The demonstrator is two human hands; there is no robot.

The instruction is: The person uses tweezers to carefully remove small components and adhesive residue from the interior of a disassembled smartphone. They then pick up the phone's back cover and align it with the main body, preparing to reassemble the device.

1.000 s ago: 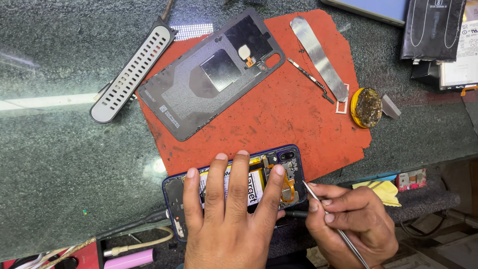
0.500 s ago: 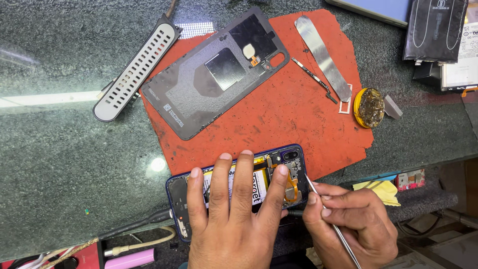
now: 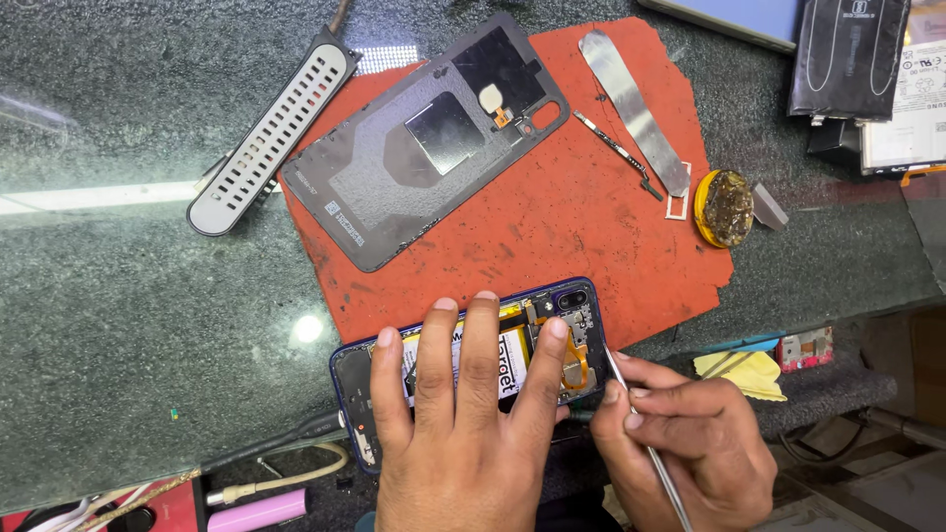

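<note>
An opened phone (image 3: 473, 369), back removed, lies at the near edge of a dark stone bench (image 3: 118, 325), partly on a red mat (image 3: 552, 227). The left hand (image 3: 463, 433) presses it flat, fingers spread over the battery. The right hand (image 3: 685, 448) pinches a thin metal tool (image 3: 641, 429) at the phone's right end. The exposed parts look fragile; holding the stiff frame edges seems safest

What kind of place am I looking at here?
Probably a phone repair bench: an opened dark-blue phone lies under the left hand, its removed grey back cover rests on a worn red mat, and the right hand holds thin metal tweezers.
</note>
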